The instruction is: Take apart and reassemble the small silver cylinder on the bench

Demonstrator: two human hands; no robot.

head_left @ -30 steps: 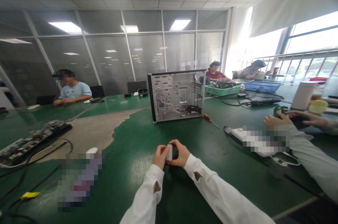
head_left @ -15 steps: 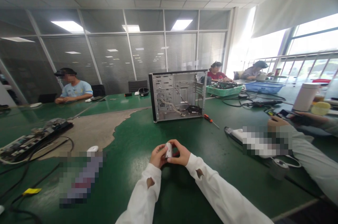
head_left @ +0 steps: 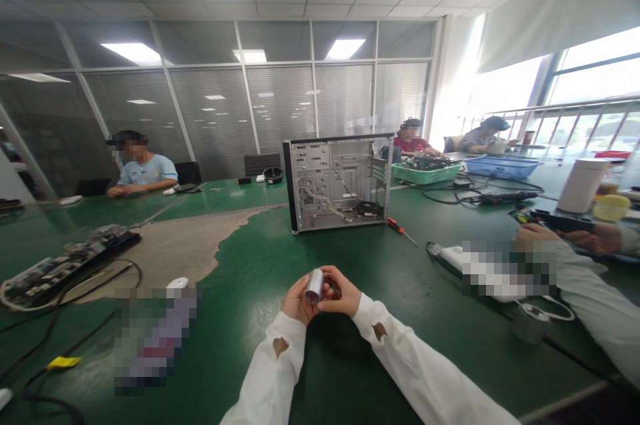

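Between my two hands is a short silvery metal cylinder (head_left: 315, 285), tilted so that its round, darker end faces me. My left hand (head_left: 297, 303) is closed around its left side and underside. From the right, the curled fingers and thumb of my right hand (head_left: 342, 291) grip the cylinder too. Both hands are above the green table (head_left: 260, 358). Beyond them an open computer case (head_left: 340, 185) stands upright, with loose cables inside. An orange-handled screwdriver (head_left: 397, 226) lies by its lower right corner.
At the right are a white power strip (head_left: 480, 271) and a co-worker's sleeve (head_left: 590, 305). A green basket (head_left: 425, 175) and a blue basket (head_left: 503, 167) stand farther back. Stripped electronics (head_left: 70, 265) and black cables lie left. Other people sit around the table.
The metal cylinder has turned in my hands, so its round end now shows towards me. My left fingers have shifted around it.
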